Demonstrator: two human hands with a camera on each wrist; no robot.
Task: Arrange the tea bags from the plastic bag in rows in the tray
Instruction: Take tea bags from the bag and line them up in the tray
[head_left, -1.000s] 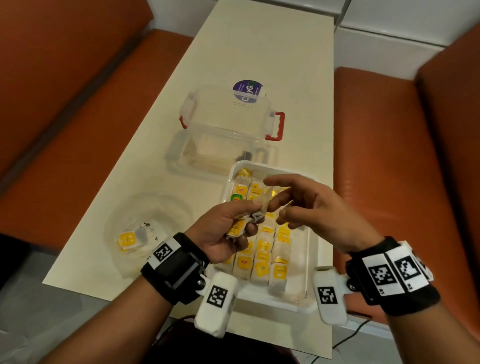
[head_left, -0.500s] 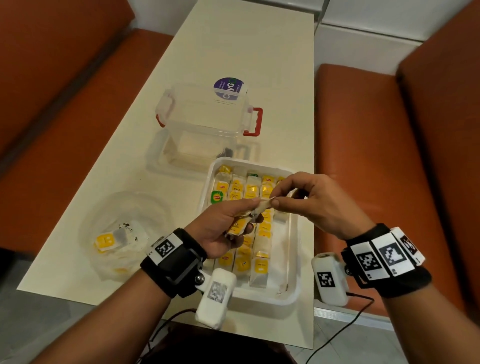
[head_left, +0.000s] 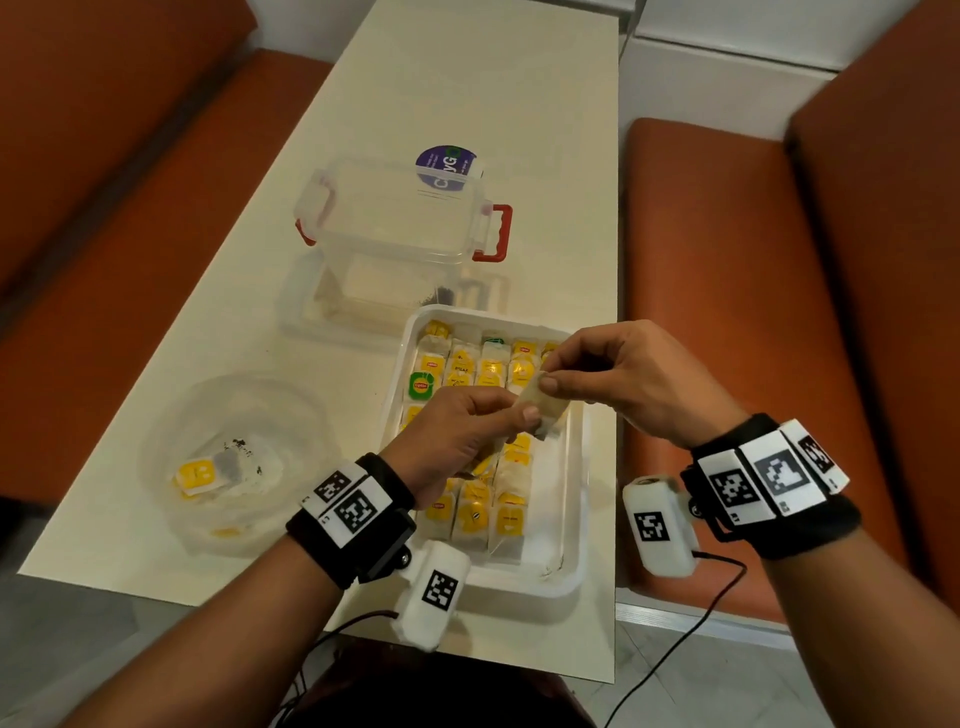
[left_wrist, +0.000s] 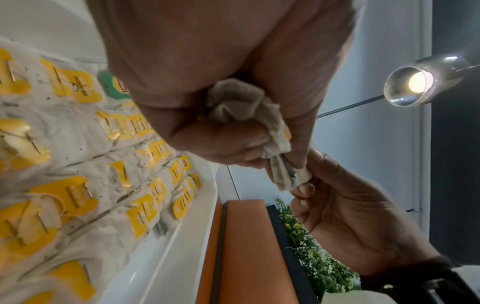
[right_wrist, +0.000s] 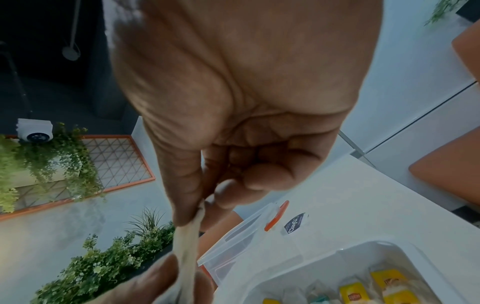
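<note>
A white tray (head_left: 575, 499) near the table's front edge holds rows of tea bags (head_left: 475, 512) with yellow tags. Above the tray's middle both hands hold one pale tea bag (head_left: 545, 405). My left hand (head_left: 462, 436) grips its lower, crumpled end (left_wrist: 241, 109) in curled fingers. My right hand (head_left: 613, 374) pinches its upper end (right_wrist: 192, 226) between thumb and forefinger. The clear plastic bag (head_left: 234, 457) lies to the left on the table with a yellow-tagged tea bag (head_left: 200, 475) inside.
A clear lidded box with red latches (head_left: 400, 218) stands behind the tray on the cream table (head_left: 467, 93). Orange benches (head_left: 727, 312) run along both sides. The tray's right side (head_left: 550, 519) is bare. Cables hang off the front edge.
My right hand closed its thumb and forefinger onto the top of the tea bag that my left hand holds. The bag now stretches between both hands above the tray.
</note>
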